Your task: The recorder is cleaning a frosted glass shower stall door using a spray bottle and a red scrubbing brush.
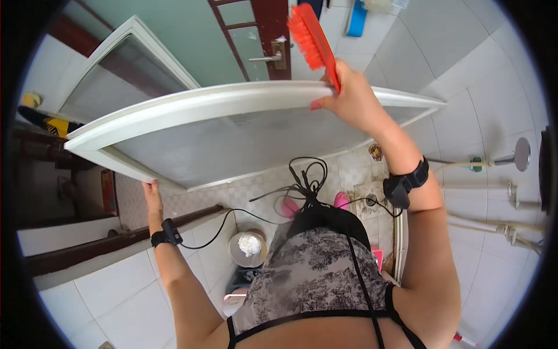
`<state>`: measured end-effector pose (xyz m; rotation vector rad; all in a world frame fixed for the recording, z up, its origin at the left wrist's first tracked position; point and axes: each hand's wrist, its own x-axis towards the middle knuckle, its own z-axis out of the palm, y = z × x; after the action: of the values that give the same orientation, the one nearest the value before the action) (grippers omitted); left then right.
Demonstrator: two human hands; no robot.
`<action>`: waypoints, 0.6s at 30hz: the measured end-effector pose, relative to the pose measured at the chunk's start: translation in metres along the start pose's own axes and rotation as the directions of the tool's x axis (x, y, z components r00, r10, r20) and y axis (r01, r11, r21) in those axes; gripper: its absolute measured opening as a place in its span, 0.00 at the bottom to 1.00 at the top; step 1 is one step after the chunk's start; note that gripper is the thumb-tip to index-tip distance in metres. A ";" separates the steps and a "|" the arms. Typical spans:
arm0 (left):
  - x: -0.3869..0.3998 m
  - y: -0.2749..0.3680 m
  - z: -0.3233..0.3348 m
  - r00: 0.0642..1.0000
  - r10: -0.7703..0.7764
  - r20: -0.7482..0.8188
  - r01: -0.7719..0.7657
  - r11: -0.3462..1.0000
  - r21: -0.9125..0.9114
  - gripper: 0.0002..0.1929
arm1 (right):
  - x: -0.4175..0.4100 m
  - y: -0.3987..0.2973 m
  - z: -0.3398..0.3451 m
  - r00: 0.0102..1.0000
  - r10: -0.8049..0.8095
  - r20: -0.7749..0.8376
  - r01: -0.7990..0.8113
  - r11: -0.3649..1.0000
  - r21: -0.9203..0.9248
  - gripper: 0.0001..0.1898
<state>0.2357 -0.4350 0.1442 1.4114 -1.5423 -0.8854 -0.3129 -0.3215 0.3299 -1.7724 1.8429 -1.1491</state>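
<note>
My right hand (351,98) is closed around the handle of a red brush (314,39), with its bristles facing left. The thumb and fingers of that hand also straddle the upper rail of a white-framed window screen (235,144), or a similar panel, which is tilted in front of me. At the panel's lower left side, my left hand (152,200) grips the white frame with its fingertips. Part of the left fingers is hidden behind the frame. Both wrists carry black strapped devices with cables.
A second white-framed panel (130,74) stands behind, near a door with a metal handle (268,58). Loose black cables (309,187) hang before my waist. A bin (248,248) holding white paper stands at left. At right, a shower head (522,154) and pipes line the tiled wall.
</note>
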 end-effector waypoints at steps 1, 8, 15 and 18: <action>0.000 -0.011 0.000 1.000 -0.029 0.000 0.029 1.000 0.004 0.20 | 0.000 0.000 0.007 0.999 0.037 0.028 -0.037 0.999 -0.017 0.28; -0.010 -0.084 0.031 0.981 -0.191 0.043 0.186 0.976 0.111 0.27 | -0.004 0.013 0.055 0.999 0.015 0.051 -0.013 0.999 -0.043 0.27; -0.017 0.055 0.079 0.880 0.358 -0.312 -0.141 0.824 0.548 0.59 | -0.008 0.038 0.103 0.995 0.014 0.099 -0.005 0.996 -0.091 0.26; -0.019 0.114 0.094 0.858 0.499 -0.116 -0.288 0.657 0.697 0.61 | -0.016 0.050 0.124 0.996 -0.038 0.086 0.049 0.991 -0.123 0.25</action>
<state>0.1041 -0.4071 0.2082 1.4820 -1.9082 0.1977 -0.2544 -0.3507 0.2121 -1.9075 1.8726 -0.9786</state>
